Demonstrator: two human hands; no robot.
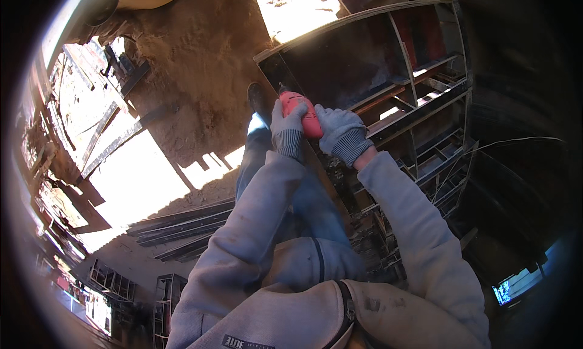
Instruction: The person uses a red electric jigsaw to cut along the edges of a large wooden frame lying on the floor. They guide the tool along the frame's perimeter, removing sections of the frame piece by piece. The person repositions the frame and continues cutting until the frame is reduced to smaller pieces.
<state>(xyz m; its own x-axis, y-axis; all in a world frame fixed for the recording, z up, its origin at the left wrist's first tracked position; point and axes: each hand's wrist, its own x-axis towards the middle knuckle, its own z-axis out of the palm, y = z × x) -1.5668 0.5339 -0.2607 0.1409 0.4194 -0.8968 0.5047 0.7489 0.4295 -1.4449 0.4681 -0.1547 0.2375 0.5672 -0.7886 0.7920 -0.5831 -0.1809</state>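
A red power drill point(311, 124) is held between my two hands, its dark chuck end pointing up and slightly left, away from me. My left hand point(285, 129), in a grey knit glove, wraps around the drill's left side toward the front. In a matching glove, my right hand point(341, 130) grips the rear right side; the drill's handle is hidden behind it. Just beyond and to the right lies a large framework with a dark panel point(340, 63) and pale-edged rails. The chuck tip is near the panel's left corner; whether they touch I cannot tell.
Long dark bars point(182, 230) lie stacked on the ground at left. More slatted frames point(440, 167) stand to the right, with a thin pale wire point(516, 140) beyond them. Small racks point(112, 281) stand at lower left. My shoe point(257, 97) rests on brown dirt ground.
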